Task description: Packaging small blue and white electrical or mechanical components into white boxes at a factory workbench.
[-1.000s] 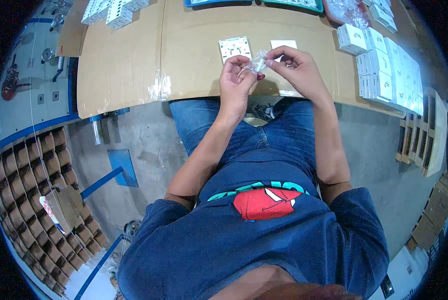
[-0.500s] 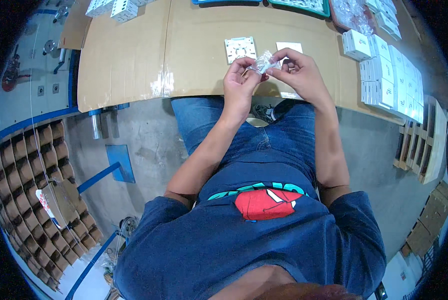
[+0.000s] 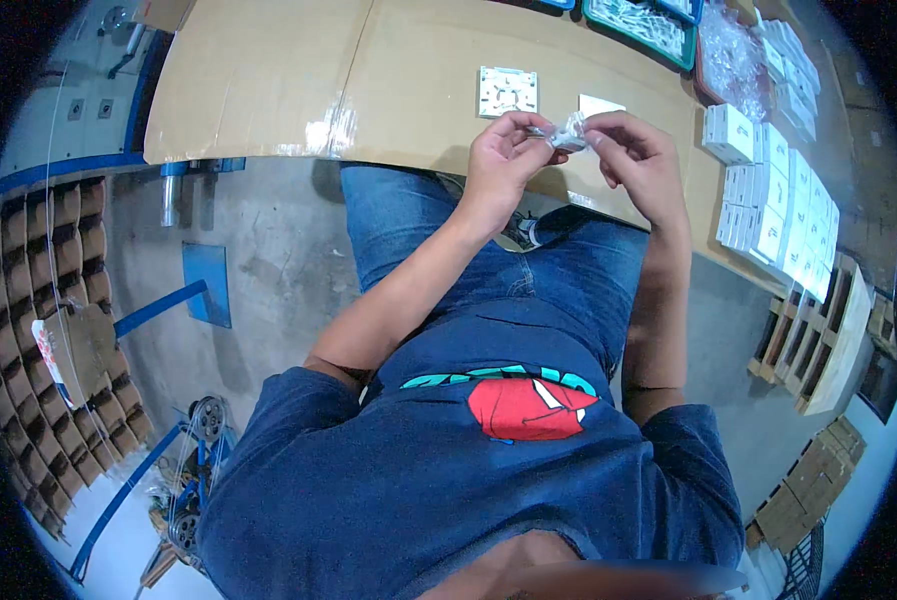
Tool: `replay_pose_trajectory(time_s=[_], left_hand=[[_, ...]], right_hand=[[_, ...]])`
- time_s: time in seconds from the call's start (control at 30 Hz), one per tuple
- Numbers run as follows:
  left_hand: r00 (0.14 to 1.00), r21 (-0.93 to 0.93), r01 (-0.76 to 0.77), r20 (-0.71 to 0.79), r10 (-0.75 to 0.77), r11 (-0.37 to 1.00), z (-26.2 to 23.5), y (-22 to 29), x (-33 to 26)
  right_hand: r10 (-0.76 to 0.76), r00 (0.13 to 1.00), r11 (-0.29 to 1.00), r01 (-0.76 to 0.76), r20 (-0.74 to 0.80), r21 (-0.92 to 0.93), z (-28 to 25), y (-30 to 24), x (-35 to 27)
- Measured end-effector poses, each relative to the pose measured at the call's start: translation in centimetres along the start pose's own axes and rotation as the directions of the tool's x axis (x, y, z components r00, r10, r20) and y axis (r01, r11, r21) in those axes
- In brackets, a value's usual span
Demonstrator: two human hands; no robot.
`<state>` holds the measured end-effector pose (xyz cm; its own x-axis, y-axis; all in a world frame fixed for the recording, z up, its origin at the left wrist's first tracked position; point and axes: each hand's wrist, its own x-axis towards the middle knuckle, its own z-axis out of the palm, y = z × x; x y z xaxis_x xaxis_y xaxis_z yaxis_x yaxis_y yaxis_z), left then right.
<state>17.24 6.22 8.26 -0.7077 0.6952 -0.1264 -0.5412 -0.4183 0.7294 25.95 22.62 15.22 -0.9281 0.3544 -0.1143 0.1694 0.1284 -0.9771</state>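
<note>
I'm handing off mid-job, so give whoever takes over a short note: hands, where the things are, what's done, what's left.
Left hand and right hand: both pinch one small clear plastic bag, held above the table edge.
White square plate lies on the cardboard-covered table, a white piece beside it.
Stacked white boxes to the right; green tray at the far edge.
Done: bag picked up.
Left: bag looks unopened; contents too small to tell.

cardboard-covered table (image 3: 268, 80), white boxes (image 3: 778, 210), green tray (image 3: 640, 22)

Navy short-sleeved T-shirt (image 3: 448, 480), red shape with teal arc printed on chest at 6 o'clock; blue denim jeans (image 3: 528, 270) toward 12; forearms bare, no gloves.
</note>
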Motion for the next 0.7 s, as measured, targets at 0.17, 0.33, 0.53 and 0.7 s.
replay_pose_trajectory(time_s=[0.17, 0.33, 0.53, 0.7], left_hand=[[1.000, 0.031, 0.010, 0.014, -0.011, 0.999, 0.1, 0.4, -0.1], [0.999, 0.069, 0.029, 0.024, -0.030, 0.997, 0.0, 0.5, -0.3], [0.999, 0.195, 0.012, 0.044, -0.021, 0.981, -0.1, 0.7, -0.4], [0.999, 0.202, 0.019, 0.040, -0.027, 0.979, -0.4, 0.3, -0.3]], right_hand=[[0.057, 0.997, 0.997, -0.055, 0.051, -0.056, -0.7, -0.9, 0.3], [0.038, 0.997, 0.996, -0.033, 0.067, -0.082, -0.7, -1.2, 0.3], [0.055, 0.997, 0.994, -0.050, 0.046, -0.100, -0.9, -0.7, 0.4], [0.075, 0.994, 0.980, -0.060, 0.074, -0.190, -1.1, -0.8, 0.4]])
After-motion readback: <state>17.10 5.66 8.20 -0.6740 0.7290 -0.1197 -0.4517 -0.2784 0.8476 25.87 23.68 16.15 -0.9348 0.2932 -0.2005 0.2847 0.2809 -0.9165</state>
